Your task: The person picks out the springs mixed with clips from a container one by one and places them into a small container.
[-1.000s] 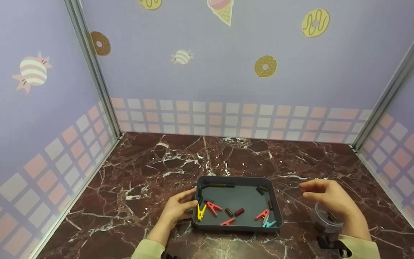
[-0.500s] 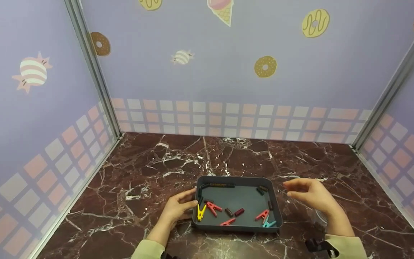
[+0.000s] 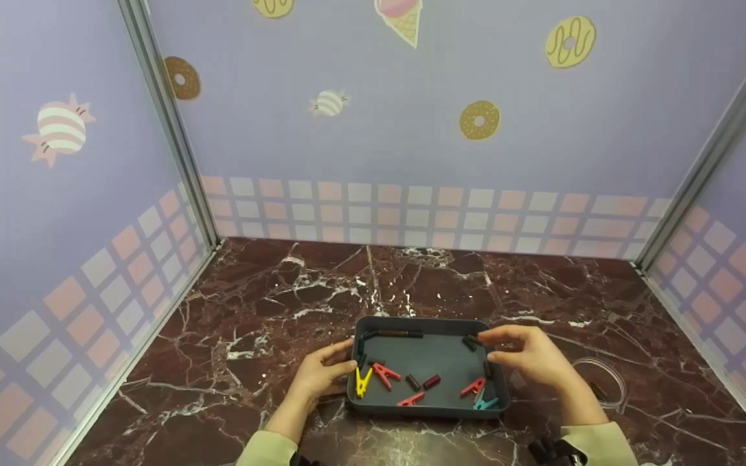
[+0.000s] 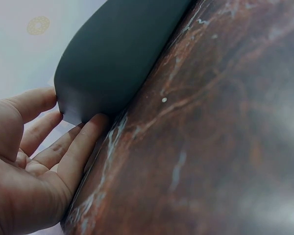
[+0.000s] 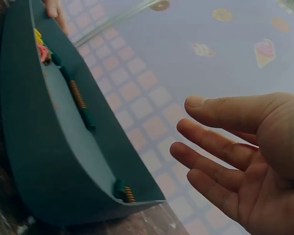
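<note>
A dark grey tray point(image 3: 438, 412) holds yellow point(image 3: 362, 383), red point(image 3: 384, 374) and light blue point(image 3: 484, 401) plastic clips. Small dark springs point(image 3: 413, 382) lie among them, and several line its far edge point(image 3: 401, 333). Against the tray's left wall my left hand point(image 3: 318, 374) rests, fingertips on the outer side in the left wrist view. My right hand point(image 3: 528, 355) hovers over the right rim, thumb and fingers apart with nothing between them. Two springs point(image 3: 471, 342) in the far right corner lie close to its index fingertip.
To the right of the tray, a clear round container point(image 3: 599, 383) stands on the dark red marbled table point(image 3: 282, 291) with a dark spring inside. Patterned lilac panels point(image 3: 412, 149) enclose the back and both sides.
My right hand has moved left from above the clear container to the tray's right rim, uncovering the container. The left hand and the tray stay in place.
</note>
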`<state>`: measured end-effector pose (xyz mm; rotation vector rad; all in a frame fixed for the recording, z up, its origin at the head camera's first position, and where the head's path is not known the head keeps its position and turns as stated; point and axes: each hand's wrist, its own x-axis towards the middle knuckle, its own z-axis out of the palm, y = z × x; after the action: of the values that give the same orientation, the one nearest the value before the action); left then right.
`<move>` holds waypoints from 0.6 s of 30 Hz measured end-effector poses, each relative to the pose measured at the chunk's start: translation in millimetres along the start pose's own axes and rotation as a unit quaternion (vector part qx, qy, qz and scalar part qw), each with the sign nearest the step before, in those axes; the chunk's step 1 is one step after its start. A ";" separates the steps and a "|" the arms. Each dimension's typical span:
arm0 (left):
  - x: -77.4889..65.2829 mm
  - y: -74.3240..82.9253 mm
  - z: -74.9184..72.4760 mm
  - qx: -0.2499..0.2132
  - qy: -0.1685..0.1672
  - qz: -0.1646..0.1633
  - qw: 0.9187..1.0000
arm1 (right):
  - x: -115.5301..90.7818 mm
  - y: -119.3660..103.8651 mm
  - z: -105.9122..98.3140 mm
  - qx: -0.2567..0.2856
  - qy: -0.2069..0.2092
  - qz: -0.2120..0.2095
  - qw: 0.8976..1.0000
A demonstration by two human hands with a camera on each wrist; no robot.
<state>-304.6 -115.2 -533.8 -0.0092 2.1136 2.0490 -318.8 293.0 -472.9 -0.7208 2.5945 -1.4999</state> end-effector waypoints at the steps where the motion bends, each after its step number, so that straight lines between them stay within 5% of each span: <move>1: 0.0 -0.1 -0.1 0.001 0.000 0.001 1.000 | 1.1 0.2 2.8 0.000 -0.002 0.000 1.000; 18: -0.1 0.4 0.0 0.011 0.003 0.005 1.000 | 18.1 7.2 60.2 -0.066 -0.035 -0.015 0.997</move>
<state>-304.5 -115.2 -533.3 -0.0026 2.1439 2.0337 -320.8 240.0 -507.3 -0.8143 2.6608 -1.2946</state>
